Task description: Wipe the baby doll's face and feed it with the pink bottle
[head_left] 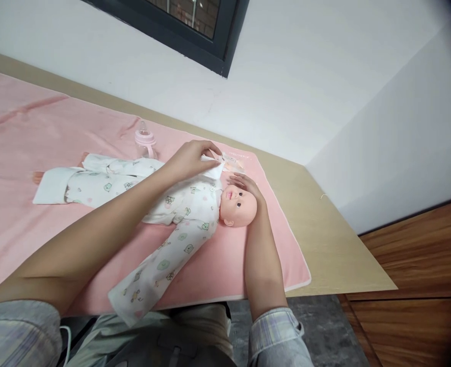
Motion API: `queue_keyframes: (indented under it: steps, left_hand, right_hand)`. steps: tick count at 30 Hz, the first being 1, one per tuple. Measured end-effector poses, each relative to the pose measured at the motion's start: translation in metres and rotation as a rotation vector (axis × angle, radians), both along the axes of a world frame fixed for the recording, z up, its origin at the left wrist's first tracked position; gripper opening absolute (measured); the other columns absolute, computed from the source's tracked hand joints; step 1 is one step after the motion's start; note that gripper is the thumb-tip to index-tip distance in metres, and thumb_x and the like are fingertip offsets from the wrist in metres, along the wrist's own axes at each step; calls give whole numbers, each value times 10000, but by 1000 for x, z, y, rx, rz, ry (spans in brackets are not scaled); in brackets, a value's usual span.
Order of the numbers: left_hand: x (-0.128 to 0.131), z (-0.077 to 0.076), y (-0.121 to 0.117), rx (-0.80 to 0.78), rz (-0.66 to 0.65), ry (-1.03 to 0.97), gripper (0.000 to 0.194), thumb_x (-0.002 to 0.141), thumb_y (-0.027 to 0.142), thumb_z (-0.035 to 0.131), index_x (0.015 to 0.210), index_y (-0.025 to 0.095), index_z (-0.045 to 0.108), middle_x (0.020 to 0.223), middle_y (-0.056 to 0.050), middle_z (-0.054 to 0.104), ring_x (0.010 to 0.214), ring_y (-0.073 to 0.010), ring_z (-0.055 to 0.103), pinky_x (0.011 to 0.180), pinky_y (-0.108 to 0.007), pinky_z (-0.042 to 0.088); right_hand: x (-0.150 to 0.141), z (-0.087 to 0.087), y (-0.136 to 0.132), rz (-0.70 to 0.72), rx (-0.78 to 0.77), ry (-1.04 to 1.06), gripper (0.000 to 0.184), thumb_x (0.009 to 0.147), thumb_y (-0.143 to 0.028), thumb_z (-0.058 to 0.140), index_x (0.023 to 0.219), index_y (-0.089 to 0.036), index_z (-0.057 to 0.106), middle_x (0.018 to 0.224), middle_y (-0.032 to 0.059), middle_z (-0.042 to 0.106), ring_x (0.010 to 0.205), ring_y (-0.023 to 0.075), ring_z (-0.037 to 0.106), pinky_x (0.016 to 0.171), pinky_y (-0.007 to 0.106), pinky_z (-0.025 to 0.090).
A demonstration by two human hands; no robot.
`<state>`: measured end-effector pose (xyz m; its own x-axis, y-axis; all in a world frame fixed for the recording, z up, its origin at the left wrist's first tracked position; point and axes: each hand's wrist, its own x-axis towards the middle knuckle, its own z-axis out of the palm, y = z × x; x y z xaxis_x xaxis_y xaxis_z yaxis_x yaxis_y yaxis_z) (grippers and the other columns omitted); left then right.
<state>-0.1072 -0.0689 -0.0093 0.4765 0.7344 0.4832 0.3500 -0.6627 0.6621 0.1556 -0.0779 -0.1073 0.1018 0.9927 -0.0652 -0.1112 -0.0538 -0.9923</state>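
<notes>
A baby doll lies on its back on a pink blanket, its bald head to the right. It wears a white printed baby outfit with one long sleeve spread over the near table edge. Across the doll's body reaches my left hand, its thumb and fingers pinched on a white flap of the outfit near the far shoulder. My right hand lies beyond the doll's head, palm side hidden, fingers stretched along its far side; the wrist passes close by the crown.
A pink-topped baby bottle stands past the doll's legs. Near my hands lies a small clear plastic item, partly hidden. The wooden table meets a white wall with a dark-framed window; wood-grain panels are at right.
</notes>
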Motion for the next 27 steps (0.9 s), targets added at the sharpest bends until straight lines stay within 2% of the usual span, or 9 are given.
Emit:
queue_keyframes:
  steps: [4, 6, 9, 12, 16, 19, 23, 27]
  left_hand:
    - [-7, 1, 7, -56, 1, -38, 377, 826, 327, 701, 1148, 130, 703, 903, -59, 739, 932, -264, 691, 909, -358, 489]
    - [-8, 1, 8, -83, -3, -41, 378, 826, 326, 691, 1146, 126, 695, 859, -50, 724, 889, -255, 684, 888, -350, 486]
    - [-7, 0, 8, -127, -10, -42, 366, 828, 324, 665, 1136, 127, 688, 828, -43, 706, 829, -241, 668, 837, -336, 479]
    - [-5, -1, 8, -158, -28, -46, 357, 824, 324, 635, 1124, 135, 680, 797, -34, 693, 787, -233, 656, 781, -324, 466]
    - [-4, -3, 9, -162, -46, -34, 380, 813, 364, 624, 1110, 133, 675, 738, -22, 668, 754, -233, 644, 722, -309, 450]
    - [-4, -5, 10, -187, -60, -21, 423, 798, 379, 626, 1137, 130, 670, 734, -25, 666, 730, -232, 642, 664, -294, 437]
    - [-3, -8, 13, -187, -53, -8, 427, 802, 395, 628, 1141, 138, 666, 780, -39, 700, 717, -220, 635, 661, -292, 433]
    - [-3, -9, 14, -205, -45, -15, 450, 832, 455, 618, 1147, 138, 672, 762, -43, 681, 657, -209, 603, 586, -286, 388]
  right_hand:
    - [4, 38, -10, 97, 84, -261, 268, 859, -364, 713, 1091, -239, 760, 1330, 60, 701, 1209, 275, 673, 1183, 538, 423]
    - [0, 61, -20, 186, 190, -379, 261, 878, -390, 708, 1093, -267, 789, 1399, 35, 665, 1340, 290, 591, 1201, 527, 403]
    - [-14, 93, -37, 347, 333, -533, 274, 896, -459, 709, 1112, -317, 800, 1521, -13, 569, 1534, 281, 379, 1251, 494, 349]
    - [-29, 111, -49, 458, 358, -651, 342, 877, -553, 719, 1154, -363, 787, 1576, -40, 503, 1573, 277, 311, 1275, 491, 321]
    - [-43, 112, -48, 531, 366, -691, 438, 857, -635, 702, 1193, -363, 774, 1604, -29, 464, 1563, 295, 333, 1272, 510, 328]
    - [-47, 107, -42, 545, 383, -669, 459, 856, -643, 697, 1196, -346, 775, 1565, -4, 519, 1548, 288, 362, 1260, 512, 347]
    - [-46, 104, -40, 499, 393, -660, 461, 858, -625, 701, 1201, -325, 773, 1479, 14, 611, 1485, 266, 460, 1259, 485, 352]
    - [-42, 104, -41, 437, 391, -631, 428, 867, -611, 698, 1157, -311, 792, 1381, 22, 685, 1403, 255, 552, 1243, 468, 378]
